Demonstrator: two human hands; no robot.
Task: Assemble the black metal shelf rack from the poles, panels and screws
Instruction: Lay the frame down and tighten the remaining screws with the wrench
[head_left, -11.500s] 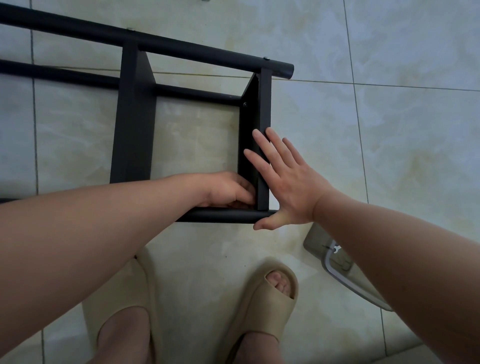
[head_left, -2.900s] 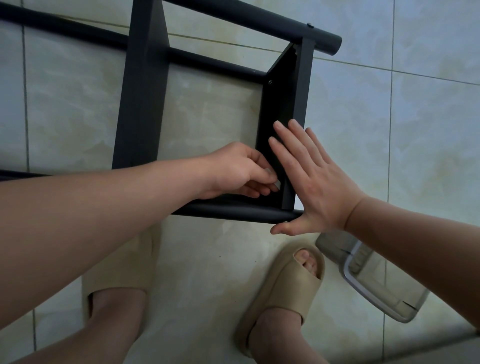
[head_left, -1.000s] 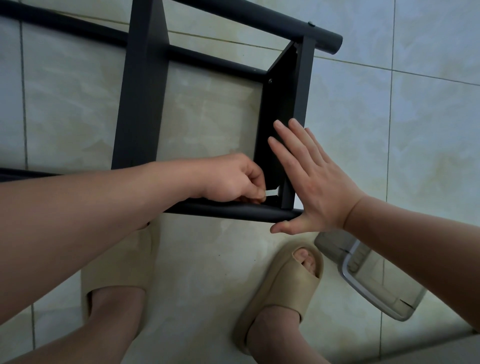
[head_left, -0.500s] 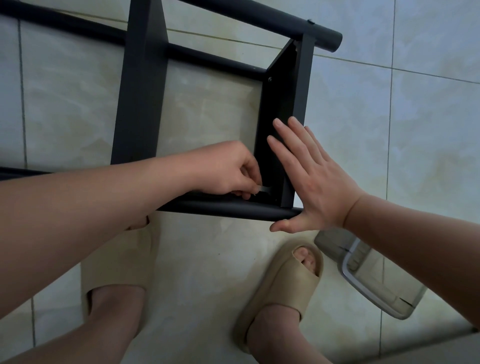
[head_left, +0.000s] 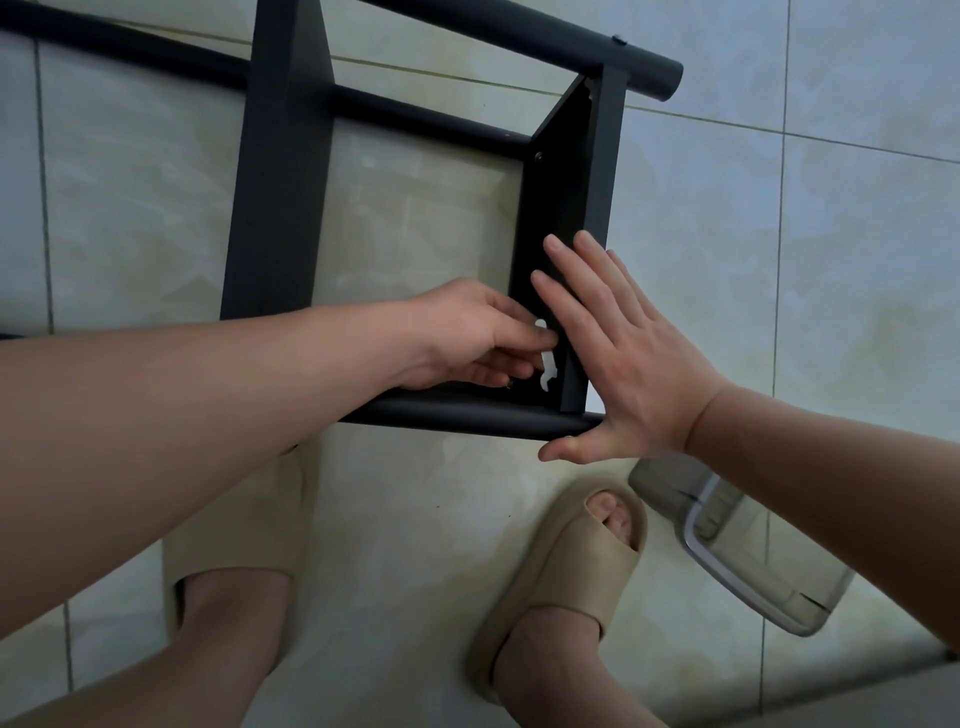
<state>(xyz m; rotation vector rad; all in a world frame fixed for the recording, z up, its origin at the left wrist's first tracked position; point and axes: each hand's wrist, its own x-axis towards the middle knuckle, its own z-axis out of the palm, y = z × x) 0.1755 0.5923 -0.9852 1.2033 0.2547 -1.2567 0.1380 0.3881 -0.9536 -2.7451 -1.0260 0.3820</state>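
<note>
One likely stiff, light black rack (head_left: 280, 208) is being steadied on the floor (head_left: 779, 260), its end panel (head_left: 597, 171) braced by the straight-fingered right hand (head_left: 628, 364) while a small wrench (head_left: 548, 374) is being pinched by the left hand (head_left: 467, 338).

Your left hand (head_left: 467, 338) pinches a flat wrench (head_left: 548, 366) inside the end panel (head_left: 561, 182); right hand (head_left: 634, 374) presses flat outside.

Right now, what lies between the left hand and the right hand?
In the head view, the black end panel stands between them: the right hand presses flat on its outer side, the left hand pinches a flat wrench on its inner side.
</note>
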